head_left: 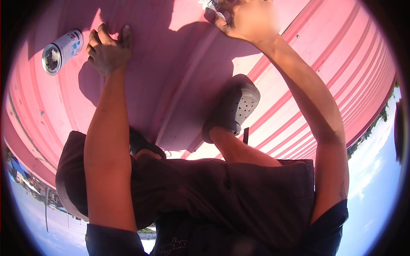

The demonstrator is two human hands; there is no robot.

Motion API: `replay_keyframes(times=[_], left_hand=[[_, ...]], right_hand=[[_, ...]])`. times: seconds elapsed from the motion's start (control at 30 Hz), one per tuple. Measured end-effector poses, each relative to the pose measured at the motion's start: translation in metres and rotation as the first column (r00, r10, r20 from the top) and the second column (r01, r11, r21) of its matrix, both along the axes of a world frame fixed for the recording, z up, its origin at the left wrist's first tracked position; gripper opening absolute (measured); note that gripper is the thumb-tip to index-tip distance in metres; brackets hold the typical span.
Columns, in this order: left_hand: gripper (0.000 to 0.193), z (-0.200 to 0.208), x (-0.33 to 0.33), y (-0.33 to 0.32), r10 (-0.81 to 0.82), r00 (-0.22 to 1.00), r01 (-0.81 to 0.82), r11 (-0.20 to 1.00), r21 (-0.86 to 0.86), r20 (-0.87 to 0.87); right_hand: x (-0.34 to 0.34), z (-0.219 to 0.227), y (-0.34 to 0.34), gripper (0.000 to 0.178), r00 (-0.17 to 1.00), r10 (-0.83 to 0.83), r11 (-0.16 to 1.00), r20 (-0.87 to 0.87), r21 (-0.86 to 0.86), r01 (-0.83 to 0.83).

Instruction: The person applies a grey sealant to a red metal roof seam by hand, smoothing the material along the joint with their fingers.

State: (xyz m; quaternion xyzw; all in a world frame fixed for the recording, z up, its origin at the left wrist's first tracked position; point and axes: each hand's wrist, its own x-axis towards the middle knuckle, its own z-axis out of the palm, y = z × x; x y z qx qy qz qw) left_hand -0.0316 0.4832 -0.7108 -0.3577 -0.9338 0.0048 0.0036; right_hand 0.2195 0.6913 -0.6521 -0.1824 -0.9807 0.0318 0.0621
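My left hand [109,50] rests on the pink ribbed metal sheet [183,98], its fingers spread and nothing visible in it. Just left of it is a small metal can [68,45] with a printed label. The can's open end shows a dark, whitish-smeared inside; whether it stands or lies I cannot tell. Stretched out to the far right, my right hand [256,19] reaches the top edge of the view. Its fingers are closed around a small whitish, crumpled-looking thing [210,5], partly cut off by that edge and too unclear to name.
Raised ribs and screw heads run along the sunlit sheet, and my shadow covers its middle. My foot in a grey clog [239,104] is planted there, near my bent legs in dark shorts [192,183]. Beyond the sheet's edges appear sky [371,170], trees and distant buildings.
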Motion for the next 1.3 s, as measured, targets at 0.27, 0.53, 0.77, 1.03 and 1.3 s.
replay_keyframes(times=[0.27,0.53,0.77,1.03,1.3], left_hand=[[0.069,-0.001,0.000,-0.004,-0.030,0.999,0.031,0.999,0.019,-0.032],[0.066,0.000,-0.001,-0.003,-0.038,0.999,0.039,0.999,0.035,-0.021],[0.066,0.002,0.004,0.001,-0.034,0.999,0.035,0.999,0.034,-0.016],[0.072,0.005,0.003,-0.001,-0.007,1.000,0.007,0.999,-0.043,0.010],[0.071,0.005,0.003,-0.001,-0.004,1.000,0.004,1.000,-0.016,0.007]], right_hand=[[0.023,0.030,-0.006,0.063,0.964,-0.267,0.950,0.021,-0.162,0.266],[-0.003,0.024,-0.023,0.058,0.975,-0.083,0.983,0.207,-0.145,0.114],[0.005,-0.002,0.013,0.045,0.994,0.036,0.998,-0.104,-0.054,-0.042],[-0.004,0.018,0.026,0.057,0.996,-0.088,0.970,0.020,-0.228,0.090],[-0.015,0.038,0.015,0.061,0.956,-0.047,0.953,0.289,-0.275,0.130]])
